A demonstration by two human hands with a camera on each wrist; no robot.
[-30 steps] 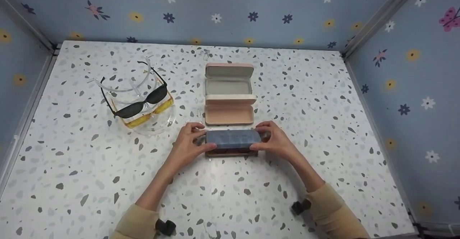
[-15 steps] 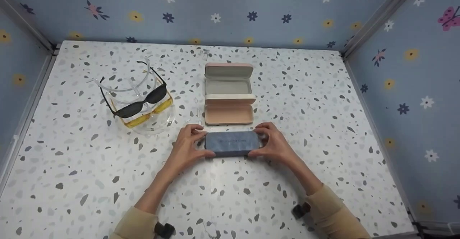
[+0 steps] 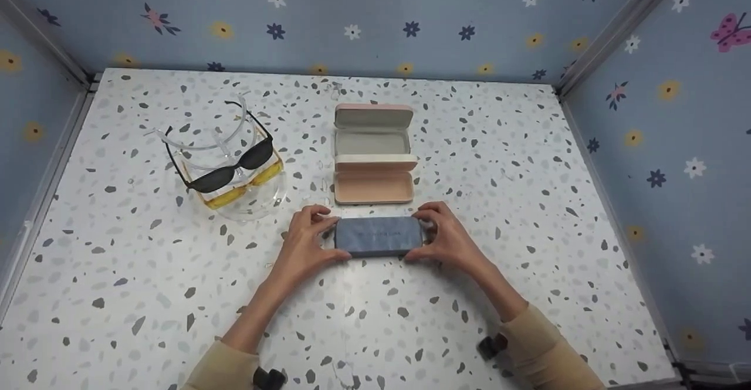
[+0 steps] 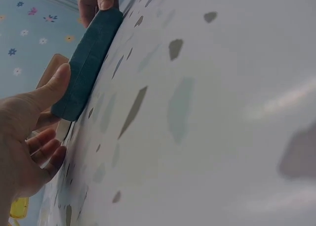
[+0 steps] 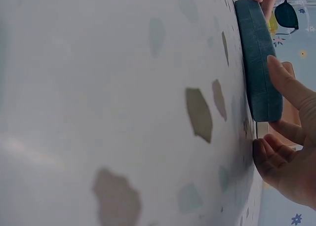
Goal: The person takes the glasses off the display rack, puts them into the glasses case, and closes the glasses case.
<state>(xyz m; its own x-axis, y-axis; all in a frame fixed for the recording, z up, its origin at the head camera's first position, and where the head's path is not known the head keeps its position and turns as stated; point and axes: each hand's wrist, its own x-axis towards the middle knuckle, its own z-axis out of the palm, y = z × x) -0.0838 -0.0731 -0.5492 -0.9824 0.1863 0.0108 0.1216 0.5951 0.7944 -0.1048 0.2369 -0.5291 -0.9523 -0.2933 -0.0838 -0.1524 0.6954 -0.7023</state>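
A blue-grey glasses case (image 3: 379, 237) lies closed on the speckled table, long side across, with small lettering on its lid. My left hand (image 3: 304, 242) holds its left end, thumb at the front corner and index finger at the back corner. At the opposite end my right hand (image 3: 450, 238) grips it the same way. In the left wrist view the thumb (image 4: 58, 85) presses against the front edge of the case (image 4: 91, 63), the other fingers loosely curled beside it. A seam runs along the case (image 5: 257, 63) in the right wrist view. Its inside is hidden.
Behind it stand two open glasses cases, one peach-lined (image 3: 374, 187), one grey-lined (image 3: 373, 142). At the left lie black sunglasses (image 3: 256, 154), yellow-lensed glasses (image 3: 267, 173) and clear eyewear (image 3: 264, 199). Flower-patterned panels (image 3: 352, 3) border the table.
The blue-grey case's lid has come down from partly raised to closed, and both thumbs moved slightly toward the front edge with it. The other cases and glasses stay put.
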